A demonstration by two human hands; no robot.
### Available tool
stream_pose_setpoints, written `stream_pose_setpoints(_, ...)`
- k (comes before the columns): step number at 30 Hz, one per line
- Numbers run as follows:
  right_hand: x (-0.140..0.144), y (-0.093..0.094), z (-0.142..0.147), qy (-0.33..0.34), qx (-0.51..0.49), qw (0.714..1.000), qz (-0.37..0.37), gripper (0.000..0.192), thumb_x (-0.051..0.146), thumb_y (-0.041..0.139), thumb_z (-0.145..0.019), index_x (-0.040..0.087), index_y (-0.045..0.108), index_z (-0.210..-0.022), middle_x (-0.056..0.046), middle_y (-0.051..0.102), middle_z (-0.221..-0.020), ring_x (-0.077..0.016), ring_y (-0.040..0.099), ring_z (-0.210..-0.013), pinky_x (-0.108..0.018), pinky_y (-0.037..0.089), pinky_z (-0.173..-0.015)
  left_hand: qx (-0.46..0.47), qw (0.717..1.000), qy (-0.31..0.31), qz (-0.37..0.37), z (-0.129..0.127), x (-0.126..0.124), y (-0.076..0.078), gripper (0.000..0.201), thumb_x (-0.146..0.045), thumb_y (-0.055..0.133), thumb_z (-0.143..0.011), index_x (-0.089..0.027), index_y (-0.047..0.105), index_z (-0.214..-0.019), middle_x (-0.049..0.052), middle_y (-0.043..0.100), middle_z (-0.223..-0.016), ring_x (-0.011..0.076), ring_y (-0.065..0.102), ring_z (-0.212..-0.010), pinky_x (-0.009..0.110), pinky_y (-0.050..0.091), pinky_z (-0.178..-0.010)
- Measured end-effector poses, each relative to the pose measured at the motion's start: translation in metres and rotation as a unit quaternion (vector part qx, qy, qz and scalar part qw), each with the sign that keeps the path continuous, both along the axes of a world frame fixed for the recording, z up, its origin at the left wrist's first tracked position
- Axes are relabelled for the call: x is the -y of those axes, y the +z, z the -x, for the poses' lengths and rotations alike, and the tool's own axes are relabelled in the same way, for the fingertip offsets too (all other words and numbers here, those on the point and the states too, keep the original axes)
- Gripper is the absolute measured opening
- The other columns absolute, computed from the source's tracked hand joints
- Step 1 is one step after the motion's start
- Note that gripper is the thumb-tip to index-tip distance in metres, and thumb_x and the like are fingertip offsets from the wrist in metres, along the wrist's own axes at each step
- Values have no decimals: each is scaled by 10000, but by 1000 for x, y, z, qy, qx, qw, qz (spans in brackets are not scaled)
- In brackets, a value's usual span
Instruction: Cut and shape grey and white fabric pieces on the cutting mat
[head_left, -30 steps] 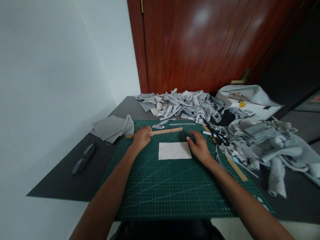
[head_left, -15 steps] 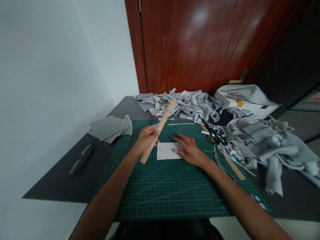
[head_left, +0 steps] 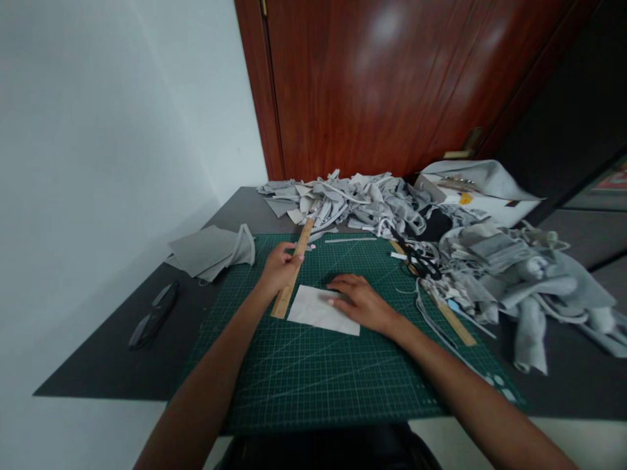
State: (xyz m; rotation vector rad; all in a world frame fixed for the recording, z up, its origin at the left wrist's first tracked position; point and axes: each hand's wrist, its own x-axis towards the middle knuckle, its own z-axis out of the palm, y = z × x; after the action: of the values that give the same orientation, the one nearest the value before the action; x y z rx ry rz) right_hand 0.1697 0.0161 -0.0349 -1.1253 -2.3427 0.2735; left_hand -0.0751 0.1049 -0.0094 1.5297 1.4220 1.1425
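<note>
My left hand (head_left: 280, 269) is closed round a wooden ruler (head_left: 290, 287), which slants away from me over the green cutting mat (head_left: 304, 385). Just right of the ruler lies a light rectangular piece of fabric (head_left: 321, 310), turned at an angle to the mat's grid. My right hand (head_left: 362, 301) rests over the fabric's right side, its fingers spread and holding nothing. That hand covers the fabric's upper right corner.
Folded eyeglasses (head_left: 155, 314) and grey fabric pieces (head_left: 208, 251) lie on the left. A scrap heap (head_left: 353, 202) fills the back. On the right are scissors (head_left: 420, 262), a second wooden ruler (head_left: 455, 323), a fabric pile (head_left: 529, 281) and a white box (head_left: 490, 203).
The fabric piece has turned clockwise and shifted slightly left and nearer under my right hand. My left hand has lowered the ruler's far end toward the mat and moved it left.
</note>
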Motion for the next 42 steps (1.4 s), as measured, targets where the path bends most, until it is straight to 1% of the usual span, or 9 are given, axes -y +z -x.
stream_pose_setpoints(3, -20, -3, -24, -153, -38, 987, -30, 267, 306, 558, -1030, 183, 769, -1137, -106, 779, -1122, -236, 701, -1069, -360, 521, -995, 4, 1000, -10, 9, 0, -1, 2, 307, -256, 733, -800, -179, 626, -1077, -71, 582, -570, 122, 516, -480, 222, 354, -496)
stream_pose_setpoints(6, -35, -2, -59, -284, -49, 956, -54, 320, 245, 468, -1017, 123, 746, -1120, -191, 756, -1072, -314, 689, -1020, -452, 522, -943, 21, 999, -35, 7, -1, 1, 4, 297, -296, 712, -824, -189, 629, -1088, -63, 584, -583, 130, 519, -488, 227, 358, -493)
stream_pose_setpoints(10, -38, 2, -93, -397, -42, 914, -66, 306, 244, 466, -983, 119, 736, -1053, -213, 744, -1029, -326, 688, -919, -430, 506, -825, 51, 991, -122, 22, -4, 7, 4, 331, -365, 702, -836, -211, 637, -1121, -34, 642, -692, 135, 571, -547, 231, 396, -523)
stream_pose_setpoints(14, -34, 3, -91, -416, -25, 907, -59, 273, 292, 496, -982, 154, 731, -998, -160, 761, -924, -285, 686, -827, -363, 470, -730, 9, 972, -217, 87, -10, 11, 1, 352, -314, 706, -829, -204, 646, -1158, -39, 633, -691, 130, 573, -552, 235, 417, -541)
stream_pose_setpoints(23, 2, 10, -68, -368, 11, 924, -100, 289, 287, 472, -989, 170, 736, -1014, -160, 754, -997, -294, 679, -916, -371, 473, -806, -18, 956, -267, 122, -15, 12, -10, 407, -222, 756, -745, -175, 691, -1144, -43, 645, -667, 121, 555, -540, 228, 402, -528)
stream_pose_setpoints(27, 32, 7, -103, -486, 63, 857, -160, 353, 298, 446, -997, 134, 755, -1043, -198, 738, -940, -326, 655, -845, -403, 440, -742, -39, 933, -341, 110, -9, 10, -5, 437, -203, 756, -699, -181, 733, -1135, -43, 650, -664, 129, 569, -578, 220, 398, -545)
stream_pose_setpoints(32, 63, -14, -151, -599, 124, 782, -121, 329, 280, 537, -947, 112, 776, -1099, -215, 743, -894, -315, 656, -726, -380, 417, -613, -103, 908, -398, 79, -7, 13, 1, 359, -195, 743, -663, -193, 794, -1018, -35, 661, -667, 132, 568, -609, 219, 390, -572)
stream_pose_setpoints(37, 68, -28, -165, -593, 155, 788, -47, 313, 320, 585, -940, 116, 799, -1042, -213, 726, -848, -326, 668, -717, -383, 454, -593, -170, 908, -381, 42, -12, 20, -1, 267, -152, 730, -646, -205, 809, -896, -15, 678, -690, 149, 581, -623, 239, 383, -583)
stream_pose_setpoints(42, 69, -36, -169, -569, 134, 808, -76, 324, 299, 585, -925, 116, 766, -1123, -213, 726, -927, -347, 668, -826, -411, 490, -667, -245, 891, -382, 17, -11, 26, 1, 267, -205, 761, -683, -233, 801, -945, -10, 673, -743, 175, 593, -667, 272, 389, -628)
